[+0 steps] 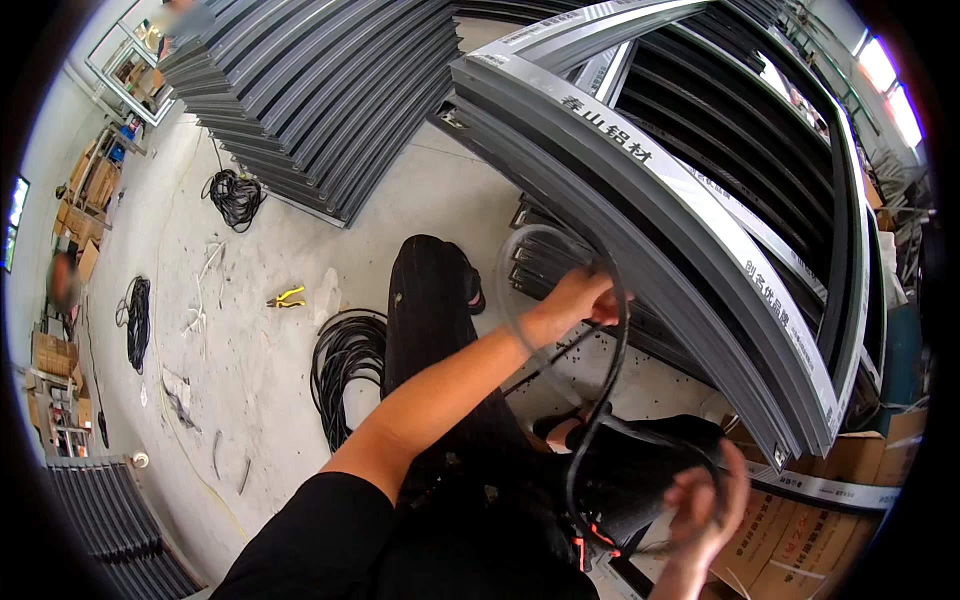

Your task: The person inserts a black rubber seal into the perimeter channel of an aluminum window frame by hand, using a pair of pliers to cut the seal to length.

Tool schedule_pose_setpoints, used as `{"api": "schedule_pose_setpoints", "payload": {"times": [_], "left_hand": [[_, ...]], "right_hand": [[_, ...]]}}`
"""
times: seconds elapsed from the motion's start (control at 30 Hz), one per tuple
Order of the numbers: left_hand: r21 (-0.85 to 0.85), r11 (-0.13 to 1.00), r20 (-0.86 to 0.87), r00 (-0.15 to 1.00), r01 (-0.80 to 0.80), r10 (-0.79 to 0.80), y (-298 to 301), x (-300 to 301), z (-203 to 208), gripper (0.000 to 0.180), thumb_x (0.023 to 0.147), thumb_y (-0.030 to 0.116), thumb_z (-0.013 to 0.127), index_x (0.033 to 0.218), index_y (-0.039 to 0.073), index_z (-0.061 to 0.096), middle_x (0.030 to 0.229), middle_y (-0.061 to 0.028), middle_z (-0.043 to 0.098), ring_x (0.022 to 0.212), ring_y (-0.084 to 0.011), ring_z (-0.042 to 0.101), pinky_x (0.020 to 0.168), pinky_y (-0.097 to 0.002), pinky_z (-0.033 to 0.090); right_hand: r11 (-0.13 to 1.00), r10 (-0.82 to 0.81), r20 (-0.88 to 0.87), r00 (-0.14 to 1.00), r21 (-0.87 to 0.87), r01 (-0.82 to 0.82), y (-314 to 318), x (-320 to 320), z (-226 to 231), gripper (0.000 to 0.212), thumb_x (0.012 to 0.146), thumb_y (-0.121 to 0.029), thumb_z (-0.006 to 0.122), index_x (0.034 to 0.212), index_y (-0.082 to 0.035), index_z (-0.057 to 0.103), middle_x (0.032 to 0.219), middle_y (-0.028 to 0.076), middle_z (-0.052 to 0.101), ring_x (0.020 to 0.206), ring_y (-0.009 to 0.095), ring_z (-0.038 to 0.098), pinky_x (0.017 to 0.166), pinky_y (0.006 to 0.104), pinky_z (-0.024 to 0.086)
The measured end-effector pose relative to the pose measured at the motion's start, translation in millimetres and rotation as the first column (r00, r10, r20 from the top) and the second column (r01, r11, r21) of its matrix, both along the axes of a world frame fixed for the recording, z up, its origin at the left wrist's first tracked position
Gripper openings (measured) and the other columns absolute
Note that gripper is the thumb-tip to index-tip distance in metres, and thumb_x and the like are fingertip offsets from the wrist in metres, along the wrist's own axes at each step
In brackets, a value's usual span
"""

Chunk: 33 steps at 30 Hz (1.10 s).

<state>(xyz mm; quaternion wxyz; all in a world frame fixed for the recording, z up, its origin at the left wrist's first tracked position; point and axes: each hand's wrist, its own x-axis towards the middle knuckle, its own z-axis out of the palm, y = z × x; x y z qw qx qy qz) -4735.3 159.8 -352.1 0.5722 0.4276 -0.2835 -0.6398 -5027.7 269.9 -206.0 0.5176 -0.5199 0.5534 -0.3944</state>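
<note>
A long, thin black rubber strip [571, 480] hangs in loose loops in front of me, partly blurred by motion. My left hand [585, 302] is closed on it beside the lower side of a dark grey metal frame [640, 215]. Its fingertips are partly hidden, so whether the strip touches the frame there I cannot tell. Lower right, my right hand [712, 495] has its fingers curled loosely around another part of the strip, smeared by movement. The frame, wrapped with white printed film, rests tilted on other profiles.
A coil of black strip [340, 365] lies left of my knee; smaller coils [235, 198] are farther off. Yellow-handled pliers [287, 297] rest on the floor. Stacked grey frames [320, 100] rise at the back. A cardboard box [790, 535] stands at lower right.
</note>
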Motion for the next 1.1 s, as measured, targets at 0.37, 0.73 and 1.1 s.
{"api": "schedule_pose_setpoints", "payload": {"times": [0.37, 0.73, 1.1], "left_hand": [[-0.168, 0.936, -0.537, 0.767, 0.309, -0.350, 48, -14, 114, 0.032, 0.097, 0.034, 0.047, 0.084, 0.005, 0.054, 0.076, -0.0105, 0.061, 0.073, -0.0199, 0.060, 0.071, -0.0308, 0.049], [-0.266, 0.839, 0.380, 0.851, 0.475, -0.362, 64, -58, 31, 0.025, 0.095, 0.032, 0.055, 0.102, 0.009, 0.062, 0.088, 0.0008, 0.061, 0.081, -0.0084, 0.057, 0.073, -0.0257, 0.047], [-0.059, 0.915, 0.648, 0.712, 0.400, -0.269, 36, -119, -21, 0.020, 0.083, 0.014, 0.063, 0.100, 0.004, 0.060, 0.082, -0.0088, 0.063, 0.078, -0.0215, 0.063, 0.068, -0.0328, 0.047]], "right_hand": [[0.720, 0.473, 0.205, 0.857, 0.471, -0.510, -46, 99, -211, 0.023, 0.086, -0.016, 0.065, 0.098, 0.002, 0.060, 0.082, 0.009, 0.062, 0.068, 0.017, 0.060, 0.059, 0.0313, 0.051], [0.702, -0.573, -0.018, 0.819, -0.526, 0.479, -158, -184, -141, 0.044, 0.095, -0.033, 0.048, 0.128, -0.004, 0.050, 0.125, 0.012, 0.054, 0.114, 0.029, 0.052, 0.101, 0.0393, 0.040], [0.947, -0.249, -0.576, 0.779, -0.312, 0.073, -47, -93, -104, 0.023, 0.083, -0.003, 0.060, 0.105, 0.004, 0.064, 0.099, 0.017, 0.067, 0.090, 0.025, 0.065, 0.085, 0.0348, 0.049]]}}
